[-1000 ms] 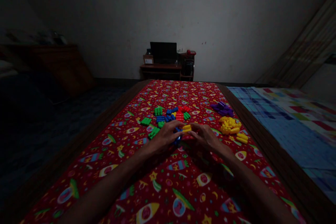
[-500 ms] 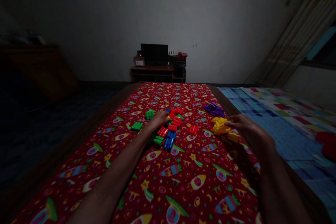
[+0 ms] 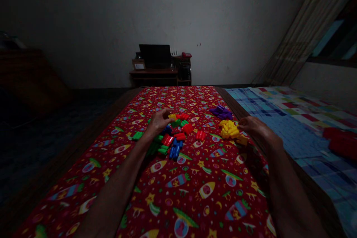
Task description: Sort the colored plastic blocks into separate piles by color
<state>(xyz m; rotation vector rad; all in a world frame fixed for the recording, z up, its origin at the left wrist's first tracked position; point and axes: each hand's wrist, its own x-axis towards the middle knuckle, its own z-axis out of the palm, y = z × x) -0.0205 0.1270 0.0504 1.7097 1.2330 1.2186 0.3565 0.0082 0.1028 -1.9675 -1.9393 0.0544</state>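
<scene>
A red patterned cloth [image 3: 195, 193] covers a long table. My left hand [image 3: 157, 122] rests over a mixed heap of red, green and blue plastic blocks [image 3: 175, 139], its fingers pinched on a yellow block [image 3: 172, 116]. My right hand [image 3: 255, 126] lies at the right side of a pile of yellow blocks [image 3: 229, 129], fingers curled and touching it. What those fingers hold, if anything, is hidden. A small pile of purple blocks [image 3: 221, 112] sits just beyond the yellow ones.
A blue checked mat [image 3: 292, 126] lies to the right of the table, with red things [image 3: 338, 143] on it. A dark desk with a monitor [image 3: 156, 63] stands against the far wall. The room is dim, and the floor at left is dark.
The hands were together over the middle blocks, then parted. The right hand went to the yellow pile; the left hand now pinches a yellow block. The view turned right.
</scene>
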